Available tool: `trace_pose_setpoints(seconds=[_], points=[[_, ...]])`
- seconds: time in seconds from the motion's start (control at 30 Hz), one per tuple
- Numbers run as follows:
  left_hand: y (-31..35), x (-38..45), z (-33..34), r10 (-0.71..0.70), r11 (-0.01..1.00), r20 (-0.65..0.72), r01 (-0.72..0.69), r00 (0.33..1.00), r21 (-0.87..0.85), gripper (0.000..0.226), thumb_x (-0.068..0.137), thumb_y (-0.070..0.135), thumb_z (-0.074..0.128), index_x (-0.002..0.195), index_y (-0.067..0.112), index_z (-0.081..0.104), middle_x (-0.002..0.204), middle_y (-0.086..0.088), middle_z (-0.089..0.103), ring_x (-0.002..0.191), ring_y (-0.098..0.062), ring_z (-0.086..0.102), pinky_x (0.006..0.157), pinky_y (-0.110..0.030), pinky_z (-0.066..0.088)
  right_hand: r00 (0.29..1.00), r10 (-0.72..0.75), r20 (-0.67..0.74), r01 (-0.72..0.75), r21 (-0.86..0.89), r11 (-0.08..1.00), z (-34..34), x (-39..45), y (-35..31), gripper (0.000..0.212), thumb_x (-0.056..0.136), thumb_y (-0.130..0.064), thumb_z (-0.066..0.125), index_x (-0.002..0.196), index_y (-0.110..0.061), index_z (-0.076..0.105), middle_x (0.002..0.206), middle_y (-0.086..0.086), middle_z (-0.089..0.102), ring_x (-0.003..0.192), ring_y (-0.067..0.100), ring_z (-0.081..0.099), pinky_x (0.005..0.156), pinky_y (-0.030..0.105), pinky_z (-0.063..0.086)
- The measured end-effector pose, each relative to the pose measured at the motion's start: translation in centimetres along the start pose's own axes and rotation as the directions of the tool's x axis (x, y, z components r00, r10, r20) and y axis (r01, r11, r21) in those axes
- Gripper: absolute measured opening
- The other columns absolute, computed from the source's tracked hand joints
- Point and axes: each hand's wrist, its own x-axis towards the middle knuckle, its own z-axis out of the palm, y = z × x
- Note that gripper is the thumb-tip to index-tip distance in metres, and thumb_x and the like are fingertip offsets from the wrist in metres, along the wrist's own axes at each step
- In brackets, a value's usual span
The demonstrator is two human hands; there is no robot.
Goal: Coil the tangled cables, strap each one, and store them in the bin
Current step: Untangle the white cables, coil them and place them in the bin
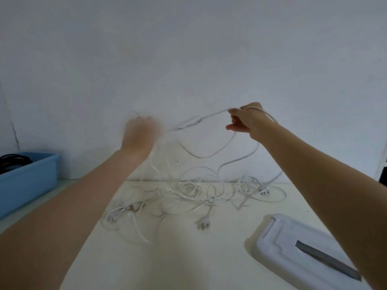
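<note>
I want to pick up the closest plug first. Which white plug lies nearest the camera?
The middle plug, lying alone at the tangle's front edge; the left plug and the right plug sit farther back.

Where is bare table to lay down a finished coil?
Free: the near strip of table between the cable tangle and the white lid, and beside the blue bin. Crowded: along the wall, under both hands.

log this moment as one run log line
step: untangling | hands: left blurred, right both hold cable raised | pile on table | bin left
</note>
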Motion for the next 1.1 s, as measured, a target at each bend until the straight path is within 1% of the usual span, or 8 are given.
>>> trace_pose_setpoints(seconds=[0.07,0.17,0.27,0.4,0.6,0.77,0.93,1.1], points=[[-1.5,-1.2,0.7,-0.098,0.99,0.271,0.067,0.958,0.122,0.034,0.092,0.001,0.044,0.121,0.013,0.057,0.125,-0.008,0.048,0.114,-0.03,0.044,0.084,-0.038,0.04,0.998,0.061,-0.019,-0.062,-0.053,0.997,-0.6,0.2,1.4,0.025,0.09,-0.013,0.061,0.069,-0.005,0.052,0.057,0.006,0.052,0.03,0.01,0.055,0.032,0.016,0.044],[-1.7,-2.8,1.6,-0.123,0.987,0.4,0.071,0.908,0.144,0.029,0.093,0.001,0.044,0.118,0.011,0.056,0.122,-0.005,0.047,0.115,-0.025,0.042,0.074,-0.031,0.041,0.962,0.235,0.14,-0.212,-0.164,0.963,-0.6,-0.5,4.9,0.015,0.092,-0.015,0.058,0.091,0.0,0.058,0.058,0.008,0.062,0.039,0.013,0.062,0.038,0.02,0.05],[-1.5,-2.8,2.1,-0.114,0.985,0.511,0.165,0.852,-0.055,0.024,0.092,0.005,0.046,0.109,0.01,0.062,0.116,-0.008,0.058,0.103,-0.026,0.054,0.077,-0.033,0.044,0.828,0.458,0.325,-0.16,-0.645,0.747,-1.0,-2.4,8.3,0.045,0.091,-0.023,0.06,0.127,-0.001,0.046,0.105,0.011,0.061,0.077,0.022,0.069,0.044,0.019,0.051],[1.0,-1.3,1.7,-0.085,0.908,0.519,0.281,0.85,-0.31,0.022,0.095,0.012,0.044,0.102,0.009,0.064,0.104,-0.011,0.065,0.085,-0.024,0.058,0.068,-0.027,0.04,0.588,0.698,0.409,-0.106,-0.816,0.568,0.7,-3.9,9.2,0.076,0.09,-0.058,0.042,0.132,0.005,0.039,0.126,0.024,0.056,0.064,0.029,0.069,0.045,0.024,0.052],[4.7,-0.6,0.8,-0.016,0.911,0.405,0.18,0.914,-0.372,0.027,0.098,0.021,0.039,0.098,0.009,0.064,0.094,-0.009,0.064,0.08,-0.027,0.057,0.067,-0.027,0.04,0.883,0.24,0.403,-0.178,-0.185,0.966,1.4,-2.5,5.3,0.063,0.088,-0.054,0.05,0.125,-0.004,0.046,0.103,0.02,0.067,0.07,0.027,0.07,0.056,0.026,0.058],[6.7,-0.9,-0.7,0.111,0.815,0.36,0.122,0.926,-0.566,0.023,0.095,0.025,0.049,0.097,0.013,0.068,0.096,-0.004,0.07,0.092,-0.023,0.062,0.077,-0.03,0.046,0.913,0.092,0.397,-0.165,0.153,0.974,3.5,-3.0,4.9,0.016,0.091,-0.014,0.059,0.091,0.002,0.057,0.084,0.019,0.062,0.068,0.024,0.066,0.062,0.03,0.06],[4.3,-1.3,-1.7,-0.113,0.907,0.339,0.236,0.934,-0.349,0.026,0.095,0.034,0.043,0.088,0.014,0.059,0.081,0.0,0.057,0.083,-0.026,0.058,0.066,-0.027,0.037,0.997,-0.064,0.039,0.045,0.36,0.932,4.0,-1.7,-0.3,0.031,0.099,-0.013,0.043,0.07,-0.002,0.046,0.047,0.012,0.058,0.045,0.02,0.06,0.045,0.026,0.055],[2.4,1.1,-3.1,-0.328,0.855,0.217,0.386,0.919,-0.345,0.031,0.097,0.023,0.035,0.079,0.009,0.055,0.08,-0.012,0.057,0.074,-0.028,0.053,0.067,-0.03,0.041,0.975,-0.206,-0.082,0.222,0.35,0.91,4.2,-0.5,-3.7,0.031,0.1,-0.019,0.04,0.073,-0.005,0.046,0.065,0.017,0.063,0.058,0.025,0.065,0.057,0.028,0.059]])
